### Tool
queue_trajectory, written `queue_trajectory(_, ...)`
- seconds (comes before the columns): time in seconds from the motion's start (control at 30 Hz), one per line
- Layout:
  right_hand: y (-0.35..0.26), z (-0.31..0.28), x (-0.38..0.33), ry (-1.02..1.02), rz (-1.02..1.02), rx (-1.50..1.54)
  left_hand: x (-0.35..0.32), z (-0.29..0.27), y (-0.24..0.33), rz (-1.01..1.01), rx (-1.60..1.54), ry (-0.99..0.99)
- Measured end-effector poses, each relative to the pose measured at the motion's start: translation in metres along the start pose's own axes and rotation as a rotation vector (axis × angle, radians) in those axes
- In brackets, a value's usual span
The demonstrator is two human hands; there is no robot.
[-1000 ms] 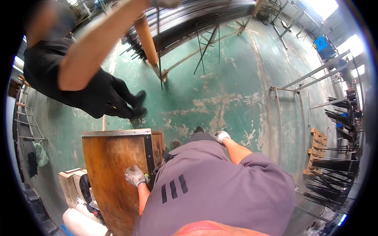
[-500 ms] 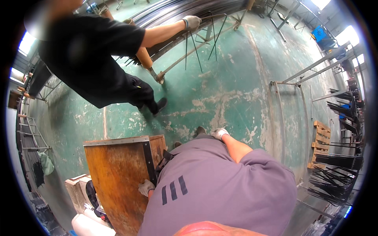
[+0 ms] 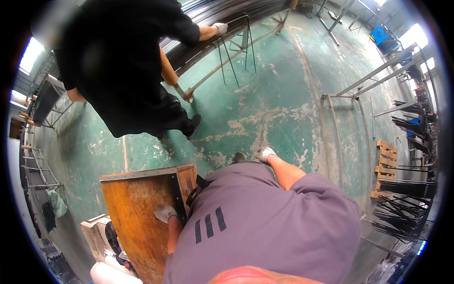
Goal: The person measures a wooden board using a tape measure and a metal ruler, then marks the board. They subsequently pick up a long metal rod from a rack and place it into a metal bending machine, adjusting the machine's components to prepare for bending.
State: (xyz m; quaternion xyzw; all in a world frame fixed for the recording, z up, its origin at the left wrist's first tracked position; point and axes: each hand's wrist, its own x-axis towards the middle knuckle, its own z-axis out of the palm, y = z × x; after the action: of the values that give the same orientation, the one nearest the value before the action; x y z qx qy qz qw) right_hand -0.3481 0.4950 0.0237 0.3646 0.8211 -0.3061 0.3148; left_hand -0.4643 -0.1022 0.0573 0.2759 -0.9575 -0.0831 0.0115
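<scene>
My left hand (image 3: 165,213), in a pale work glove, rests on the worn brown wooden top of a bench (image 3: 137,208) with a metal-edged rim. Its fingers look extended over the wood, with nothing in them. In front of my body hangs my right hand (image 3: 266,154), gloved too, over the green floor. Its fingers seem loosely apart and I see nothing held. Ahead on the left, a co-worker in black (image 3: 118,66) has one gloved hand (image 3: 220,29) on bent black metal rods (image 3: 247,42), whose legs hang down beside a rack.
Long dark rods (image 3: 231,12) lie on the rack at the back. A metal frame (image 3: 357,94) stands to the right, near a wooden pallet (image 3: 387,165) and stacks of bent black rods (image 3: 402,210). White rolled material (image 3: 111,273) lies left of the bench.
My left hand has moved from the bench's right edge farther onto its top. The co-worker has shifted, and the bent rods have moved slightly left. My right hand stays nearly in place.
</scene>
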Motion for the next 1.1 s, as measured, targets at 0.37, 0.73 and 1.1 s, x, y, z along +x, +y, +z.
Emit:
queue_trajectory(0.37,0.008,-0.018,-0.010,-0.061,0.056,0.068,-0.018,0.003,0.060,0.242,-0.227,-0.053)
queue_trajectory(0.73,0.044,-0.004,0.011,-0.063,0.107,0.180,-0.062,0.001,0.158,0.464,-0.480,-0.193)
queue_trajectory(1.1,0.094,-0.017,0.044,-0.071,0.081,0.195,-0.085,-0.014,0.150,0.265,-0.413,-0.111)
